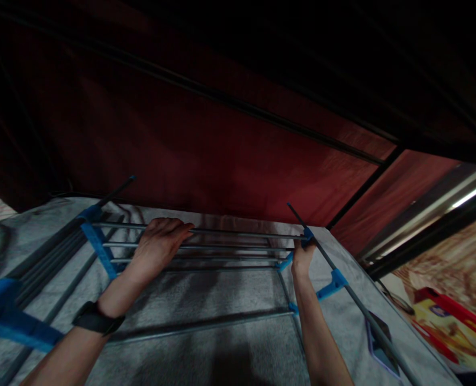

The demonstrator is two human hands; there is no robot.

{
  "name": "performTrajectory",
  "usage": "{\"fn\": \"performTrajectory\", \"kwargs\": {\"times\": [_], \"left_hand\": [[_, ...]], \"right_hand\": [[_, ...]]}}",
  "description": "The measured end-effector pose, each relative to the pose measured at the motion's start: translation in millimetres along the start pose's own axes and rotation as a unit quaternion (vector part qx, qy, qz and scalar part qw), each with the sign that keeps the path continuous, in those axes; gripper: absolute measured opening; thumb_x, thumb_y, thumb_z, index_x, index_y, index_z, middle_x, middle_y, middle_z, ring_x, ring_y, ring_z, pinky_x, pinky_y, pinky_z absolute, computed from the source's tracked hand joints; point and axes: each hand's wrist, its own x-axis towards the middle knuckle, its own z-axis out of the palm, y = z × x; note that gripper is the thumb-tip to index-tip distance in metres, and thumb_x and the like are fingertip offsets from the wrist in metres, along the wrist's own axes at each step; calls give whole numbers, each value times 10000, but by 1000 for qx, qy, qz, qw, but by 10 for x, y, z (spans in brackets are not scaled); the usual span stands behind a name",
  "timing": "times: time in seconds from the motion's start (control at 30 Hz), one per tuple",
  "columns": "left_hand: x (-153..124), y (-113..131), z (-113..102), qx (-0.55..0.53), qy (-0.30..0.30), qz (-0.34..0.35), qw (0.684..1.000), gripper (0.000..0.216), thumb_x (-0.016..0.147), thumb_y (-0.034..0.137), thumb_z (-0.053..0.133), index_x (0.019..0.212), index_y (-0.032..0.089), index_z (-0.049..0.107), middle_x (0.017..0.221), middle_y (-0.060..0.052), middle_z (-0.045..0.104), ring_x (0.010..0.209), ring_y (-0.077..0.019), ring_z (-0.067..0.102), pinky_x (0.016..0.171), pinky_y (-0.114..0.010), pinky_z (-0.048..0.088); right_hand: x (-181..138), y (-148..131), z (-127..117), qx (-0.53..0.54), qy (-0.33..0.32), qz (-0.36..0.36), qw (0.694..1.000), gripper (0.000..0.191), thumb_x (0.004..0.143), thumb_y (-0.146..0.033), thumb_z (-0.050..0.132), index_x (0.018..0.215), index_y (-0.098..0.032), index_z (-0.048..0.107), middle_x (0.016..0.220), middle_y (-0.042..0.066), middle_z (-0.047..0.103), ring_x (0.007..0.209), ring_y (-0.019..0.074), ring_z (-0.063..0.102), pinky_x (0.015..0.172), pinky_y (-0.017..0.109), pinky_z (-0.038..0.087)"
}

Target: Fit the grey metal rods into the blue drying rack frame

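Observation:
A rack (238, 319) of grey metal tubes with blue plastic connectors stands on a light cloth; it looks like a shoe rack. My left hand (161, 244), with a black band on its wrist, is closed over the top cross tube (238, 233), left of its middle. At that tube's right end, my right hand (302, 258) grips just under the blue corner connector (308, 234), its fingers partly hidden. Another blue connector (97, 246) holds the tubes' left ends. A larger blue bracket (13, 316) sits at the near left.
Behind the rack rises a dark red panel (238, 166) with dark bars. A phone-like flat object (382, 343) lies on the cloth (190, 359) under the right side tube. Beyond the cloth's right edge is a red and yellow package (455, 327).

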Motion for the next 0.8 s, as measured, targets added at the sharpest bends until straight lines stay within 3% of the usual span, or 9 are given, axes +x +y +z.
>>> {"fn": "performTrajectory", "kwargs": {"times": [0.57, 0.8], "left_hand": [[15, -68, -14, 19, -43, 21, 999, 398, 1124, 312, 409, 1234, 249, 786, 1002, -91, 765, 938, -283, 679, 940, -435, 452], [-8, -62, -74, 17, -25, 13, 999, 378, 1123, 347, 427, 1240, 268, 777, 994, -79, 752, 961, -278, 675, 911, -415, 442]], "right_hand": [[-70, -24, -14, -36, 4, 25, 999, 757, 776, -703, 716, 1327, -192, 624, 1402, 195, 699, 1372, 349, 617, 1269, 557, 404], [-86, -25, 29, -43, -12, 7, 999, 701, 790, -659, 677, 1332, -221, 606, 1369, 159, 698, 1354, 329, 601, 1249, 543, 403]]}}
